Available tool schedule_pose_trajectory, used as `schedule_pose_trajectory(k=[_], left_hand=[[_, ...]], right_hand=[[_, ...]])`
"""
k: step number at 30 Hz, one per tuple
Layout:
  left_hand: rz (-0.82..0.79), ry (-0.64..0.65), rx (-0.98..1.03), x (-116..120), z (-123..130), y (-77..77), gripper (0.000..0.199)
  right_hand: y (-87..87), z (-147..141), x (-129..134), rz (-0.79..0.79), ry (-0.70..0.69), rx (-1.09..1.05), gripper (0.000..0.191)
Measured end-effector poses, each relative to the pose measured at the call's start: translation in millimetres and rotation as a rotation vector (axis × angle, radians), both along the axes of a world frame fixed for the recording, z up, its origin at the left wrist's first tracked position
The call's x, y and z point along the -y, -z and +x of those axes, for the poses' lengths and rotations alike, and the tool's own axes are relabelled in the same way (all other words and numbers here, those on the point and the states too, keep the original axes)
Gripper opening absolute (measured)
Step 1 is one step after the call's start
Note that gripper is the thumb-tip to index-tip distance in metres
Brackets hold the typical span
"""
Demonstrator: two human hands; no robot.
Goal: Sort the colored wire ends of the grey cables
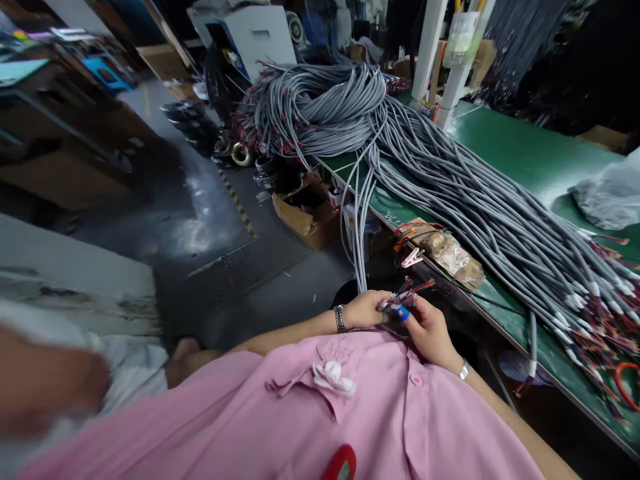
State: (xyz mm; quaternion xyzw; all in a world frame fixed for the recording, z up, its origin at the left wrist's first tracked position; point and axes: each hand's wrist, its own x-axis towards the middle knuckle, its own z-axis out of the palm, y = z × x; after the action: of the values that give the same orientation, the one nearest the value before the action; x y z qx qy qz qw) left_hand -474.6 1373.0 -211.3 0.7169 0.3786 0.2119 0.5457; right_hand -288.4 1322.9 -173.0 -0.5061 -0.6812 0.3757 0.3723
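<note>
My left hand (367, 309), with a metal-band watch at the wrist, is closed around the ends of a few grey cables (361, 247) that hang down from the bench. Thin coloured wires (407, 291), red and dark ones among them, fan out of the cable ends between my hands. Opposite it, my right hand (431, 331) pinches these wires between thumb and fingers. A blue wrap (403, 313) covers the tip of its thumb. Both hands are close to my body, just off the bench's edge. Exactly which wires each finger grips is too small to make out.
On the green bench (500, 143) lies a long bundle of grey cables (465, 193), coiled at its far end. A pink clip (413, 258) and a wrapped block (447, 253) are at the bench edge. Below stands an open cardboard box (307, 213). Another person's blurred arm (50, 380) is at left.
</note>
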Motion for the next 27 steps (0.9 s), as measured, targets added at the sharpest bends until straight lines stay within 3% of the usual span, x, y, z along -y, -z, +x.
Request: schedule_pose_trajectory(k=[5,11,15,19,21,23,27], left_hand=[[0.071,0.019,-0.018,-1.0,-2.0,-10.0,0.035],[0.071,-0.059,0.085,-3.9,-2.7,-2.3,0.019],[-0.004,-0.076,0.077,-5.8,-9.9,-2.2,0.011],[-0.051,0.068,0.149,-6.5,-21.5,-11.3,0.027],[-0.078,0.071,0.201,-5.9,-28.9,-12.8,0.035],[-0.132,-0.041,0.305,-6.0,-39.0,-10.7,0.042],[-0.247,-0.402,0.540,-12.2,-74.5,-3.4,0.046]], right_hand=[[-0.3,6.0,-5.4,0.144,-0.110,0.112,0.014],[-27.4,-8.0,-17.7,0.153,-0.233,0.103,0.020],[-28.9,-23.4,-21.6,0.165,-0.107,0.135,0.014],[-17.6,-27.1,-21.1,0.150,-0.029,0.087,0.016],[-11.7,-20.9,-20.0,0.131,-0.029,0.036,0.019],[-5.7,-10.4,-18.1,0.130,-0.030,0.023,0.022],[7.9,14.4,-13.4,0.168,-0.005,0.110,0.026]])
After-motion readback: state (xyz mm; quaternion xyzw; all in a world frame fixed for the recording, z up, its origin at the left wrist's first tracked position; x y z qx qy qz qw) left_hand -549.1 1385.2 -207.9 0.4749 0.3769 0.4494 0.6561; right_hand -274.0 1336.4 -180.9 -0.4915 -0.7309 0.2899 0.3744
